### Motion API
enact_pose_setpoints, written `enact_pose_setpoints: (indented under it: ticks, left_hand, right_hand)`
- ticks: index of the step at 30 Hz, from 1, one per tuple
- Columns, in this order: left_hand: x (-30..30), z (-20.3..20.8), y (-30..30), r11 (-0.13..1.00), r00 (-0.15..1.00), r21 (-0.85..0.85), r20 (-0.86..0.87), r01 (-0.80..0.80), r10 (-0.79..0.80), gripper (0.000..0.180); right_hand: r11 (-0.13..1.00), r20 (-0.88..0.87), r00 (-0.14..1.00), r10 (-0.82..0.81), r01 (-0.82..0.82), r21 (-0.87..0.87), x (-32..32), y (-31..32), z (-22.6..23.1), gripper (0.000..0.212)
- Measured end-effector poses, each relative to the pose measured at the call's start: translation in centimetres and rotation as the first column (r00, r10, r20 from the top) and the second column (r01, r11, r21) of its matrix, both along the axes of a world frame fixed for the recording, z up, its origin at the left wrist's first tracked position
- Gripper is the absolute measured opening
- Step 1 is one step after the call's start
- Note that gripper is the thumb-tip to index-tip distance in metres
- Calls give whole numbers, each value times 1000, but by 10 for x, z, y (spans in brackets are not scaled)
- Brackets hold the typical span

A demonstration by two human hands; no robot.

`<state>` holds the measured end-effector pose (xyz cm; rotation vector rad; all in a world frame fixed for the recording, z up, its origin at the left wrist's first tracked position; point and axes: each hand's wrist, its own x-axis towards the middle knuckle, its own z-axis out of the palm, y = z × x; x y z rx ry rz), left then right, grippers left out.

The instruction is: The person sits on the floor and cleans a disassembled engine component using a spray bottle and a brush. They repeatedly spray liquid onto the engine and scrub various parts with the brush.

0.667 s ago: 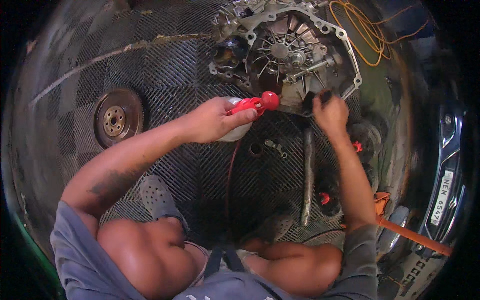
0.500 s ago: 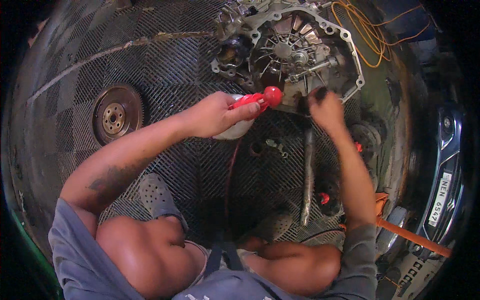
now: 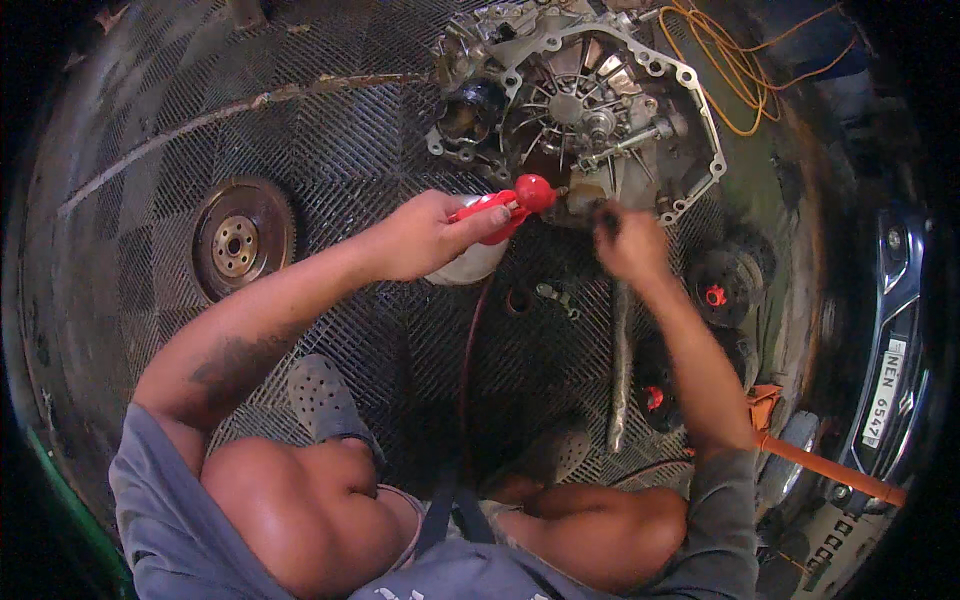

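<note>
My left hand (image 3: 425,235) is wrapped round the handle of a red spray gun (image 3: 535,193), whose nozzle points right. A pale round container (image 3: 470,263) shows below that hand; whether it joins the gun is hidden. My right hand (image 3: 637,245) is closed on a small dark thing (image 3: 606,216) just right of the nozzle; its kind cannot be made out. Beyond both hands lies an open metal gearbox housing (image 3: 690,75), its ribbed inside and a shaft facing up. The nozzle and my right hand are at its near edge.
On the ribbed mat are a toothed flywheel (image 3: 234,246) at left, a metal pipe (image 3: 619,380), a small metal bracket (image 3: 556,298) and a dark red hose (image 3: 468,350). Dark parts with red knobs (image 3: 715,295) stand right. An orange cable (image 3: 740,90) lies at far right, a car bumper (image 3: 880,370) nearer.
My right hand has moved slightly left and toward me, nearer the nozzle. The spray gun has shifted a little left in my left hand's grip.
</note>
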<state>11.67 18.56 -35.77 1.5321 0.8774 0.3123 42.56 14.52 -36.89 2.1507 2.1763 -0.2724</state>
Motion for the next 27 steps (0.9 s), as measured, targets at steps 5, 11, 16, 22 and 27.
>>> enact_pose_setpoints:
  ticks: [5, 11, 16, 22, 27]
  left_hand:
    - [1, -2, 5, 995, 995, -79, -79, 52, -58, 62]
    - [7, -5, 3, 998, 999, -55, -35, -12, 10, 57]
    - [8, -4, 3, 995, 999, -96, -35, -32, 29, 60]
    - [4, -9, 8, 995, 996, -70, -60, -69, 65, 62]
    - [-2, -11, 8, 996, 994, -56, -85, -68, 63, 62]
  right_hand:
    - [954, 33, 997, -76, 64, 292, 4, -4, 0, 19]
    - [968, -257, 943, 211, -165, 188, 9, -15, -21, 17]
    - [965, -306, 946, -105, 172, 199, 28, -15, -28, 15]
    - [958, -184, 956, 227, -186, 219, 17, -29, -20, 20]
    - [995, 42, 999, 25, -29, 95, 25, -30, -11, 37]
